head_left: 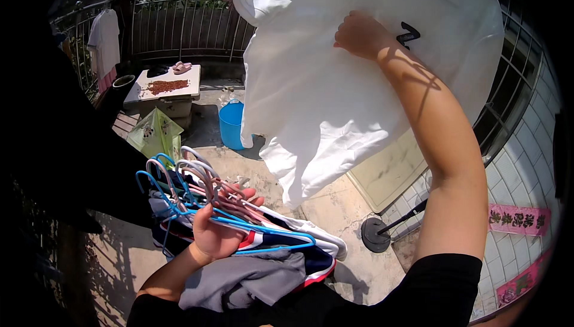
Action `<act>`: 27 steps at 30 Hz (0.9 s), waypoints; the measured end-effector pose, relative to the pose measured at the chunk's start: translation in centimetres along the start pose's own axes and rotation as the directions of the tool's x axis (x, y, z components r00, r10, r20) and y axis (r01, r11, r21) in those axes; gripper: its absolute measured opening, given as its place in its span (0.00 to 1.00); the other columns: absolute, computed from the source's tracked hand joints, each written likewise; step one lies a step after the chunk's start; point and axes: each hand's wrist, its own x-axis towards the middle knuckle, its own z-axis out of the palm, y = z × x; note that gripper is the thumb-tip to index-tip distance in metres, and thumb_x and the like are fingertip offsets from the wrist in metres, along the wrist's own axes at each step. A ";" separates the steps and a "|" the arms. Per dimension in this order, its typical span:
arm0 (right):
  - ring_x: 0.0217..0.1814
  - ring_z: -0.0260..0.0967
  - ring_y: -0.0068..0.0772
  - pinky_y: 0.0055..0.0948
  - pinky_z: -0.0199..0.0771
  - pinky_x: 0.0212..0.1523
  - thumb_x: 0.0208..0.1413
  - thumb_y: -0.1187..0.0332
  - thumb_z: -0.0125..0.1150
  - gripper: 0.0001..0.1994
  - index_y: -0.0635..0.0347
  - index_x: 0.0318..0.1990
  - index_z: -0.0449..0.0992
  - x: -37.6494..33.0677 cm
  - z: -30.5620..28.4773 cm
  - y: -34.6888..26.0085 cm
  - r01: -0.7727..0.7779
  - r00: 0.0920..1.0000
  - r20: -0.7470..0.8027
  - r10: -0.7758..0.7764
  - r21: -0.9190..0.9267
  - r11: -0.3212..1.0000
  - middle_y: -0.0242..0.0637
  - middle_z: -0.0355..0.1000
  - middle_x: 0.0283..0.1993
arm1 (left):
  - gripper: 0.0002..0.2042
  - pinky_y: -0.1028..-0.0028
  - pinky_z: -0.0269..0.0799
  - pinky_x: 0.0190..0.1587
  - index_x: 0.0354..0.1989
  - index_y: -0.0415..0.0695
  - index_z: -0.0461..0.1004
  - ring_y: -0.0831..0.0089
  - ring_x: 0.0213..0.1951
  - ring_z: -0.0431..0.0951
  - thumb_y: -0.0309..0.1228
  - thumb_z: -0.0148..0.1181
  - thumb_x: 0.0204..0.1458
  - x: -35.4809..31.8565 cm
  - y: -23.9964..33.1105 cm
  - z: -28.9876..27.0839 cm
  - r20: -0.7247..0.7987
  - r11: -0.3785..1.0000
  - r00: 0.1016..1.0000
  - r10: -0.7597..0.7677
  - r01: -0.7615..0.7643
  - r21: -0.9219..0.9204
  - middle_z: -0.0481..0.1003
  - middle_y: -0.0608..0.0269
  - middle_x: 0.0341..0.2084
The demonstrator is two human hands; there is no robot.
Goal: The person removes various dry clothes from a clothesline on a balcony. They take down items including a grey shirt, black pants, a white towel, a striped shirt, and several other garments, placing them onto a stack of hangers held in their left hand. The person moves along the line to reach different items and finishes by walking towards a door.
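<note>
My left hand (218,237) is low at centre-left, palm up, its fingers curled under a bunch of clothes hangers (206,192) in blue, pink and white. Garments hang from them: a grey one (245,279) and a navy one with red and white edging. A large white cloth (323,99), perhaps a shirt, spreads across the upper middle and right, with a small black mark on it. My right hand (362,35) is raised against it, closed in a fist on the fabric; the fingertips are mostly hidden.
A blue bucket (232,125) stands behind the white cloth's left edge. Pink slippers (181,68) and reddish-brown bits lie on a white-topped table (191,84). A metal railing (179,25) runs along the back. A black round base with a pole (375,235) stands near the tiled wall (526,165).
</note>
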 end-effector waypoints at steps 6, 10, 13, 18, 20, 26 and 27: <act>0.27 0.68 0.40 0.37 0.66 0.32 0.52 0.53 0.48 0.20 0.56 0.17 0.73 -0.6 3.4 2.9 -0.244 0.967 -0.003 0.256 0.292 0.925 0.37 0.70 0.21 | 0.25 0.52 0.51 0.58 0.52 0.48 0.62 0.47 0.58 0.54 0.45 0.50 0.45 4.3 -0.8 -0.9 -0.027 1.000 1.000 0.000 -0.001 -0.030 0.60 0.48 0.53; 0.31 0.68 0.40 0.36 0.67 0.33 0.49 0.56 0.53 0.13 0.56 0.30 0.73 -1.4 2.2 4.0 -0.234 0.951 -0.143 0.275 0.252 0.939 0.36 0.71 0.26 | 0.25 0.53 0.48 0.60 0.51 0.48 0.63 0.56 0.56 0.58 0.45 0.50 0.44 6.9 -0.8 -1.7 -0.022 1.000 1.000 -0.020 0.020 -0.018 0.64 0.54 0.49; 0.28 0.70 0.35 0.31 0.70 0.29 0.46 0.61 0.55 0.10 0.55 0.33 0.72 -2.9 -1.1 7.8 -0.306 0.529 -0.849 0.001 -0.190 0.933 0.36 0.71 0.23 | 0.25 0.53 0.49 0.60 0.50 0.46 0.63 0.55 0.55 0.59 0.45 0.50 0.44 9.5 -1.6 -1.3 0.030 0.998 0.999 -0.045 0.046 -0.032 0.65 0.54 0.48; 0.56 0.49 0.40 0.33 0.51 0.53 0.45 0.65 0.54 0.24 0.48 0.53 0.61 -5.8 -7.8 8.7 -0.775 0.261 -0.962 -0.078 -0.257 0.578 0.40 0.52 0.52 | 0.24 0.51 0.51 0.58 0.50 0.49 0.64 0.49 0.56 0.57 0.45 0.50 0.44 9.6 -0.3 -2.4 0.066 0.997 0.995 -0.081 0.082 -0.015 0.64 0.53 0.50; 0.67 0.38 0.45 0.37 0.39 0.63 0.46 0.60 0.52 0.30 0.44 0.59 0.52 -6.8 -8.4 9.0 -0.767 0.301 -0.951 0.063 -0.203 0.608 0.40 0.41 0.66 | 0.24 0.52 0.51 0.58 0.50 0.49 0.64 0.49 0.56 0.56 0.45 0.50 0.44 9.7 -0.5 -3.2 0.025 0.995 0.996 -0.084 0.086 -0.059 0.62 0.53 0.51; 0.23 0.71 0.33 0.28 0.70 0.22 0.39 0.70 0.56 0.07 0.56 0.29 0.73 -7.2 -10.7 1.9 -0.689 0.597 -0.481 0.641 0.100 0.718 0.36 0.70 0.19 | 0.22 0.56 0.57 0.54 0.46 0.44 0.64 0.55 0.52 0.61 0.43 0.49 0.44 8.1 -0.8 -4.6 0.083 0.991 0.992 -0.099 0.106 -0.079 0.64 0.59 0.41; 0.21 0.70 0.33 0.28 0.70 0.20 0.37 0.72 0.55 0.05 0.57 0.25 0.74 -7.0 -10.2 0.9 -0.687 0.634 -0.399 0.662 0.103 0.720 0.36 0.70 0.18 | 0.22 0.55 0.57 0.54 0.46 0.45 0.64 0.54 0.53 0.60 0.43 0.49 0.44 7.8 -0.6 -6.1 0.085 0.990 0.990 -0.111 0.118 -0.081 0.64 0.58 0.42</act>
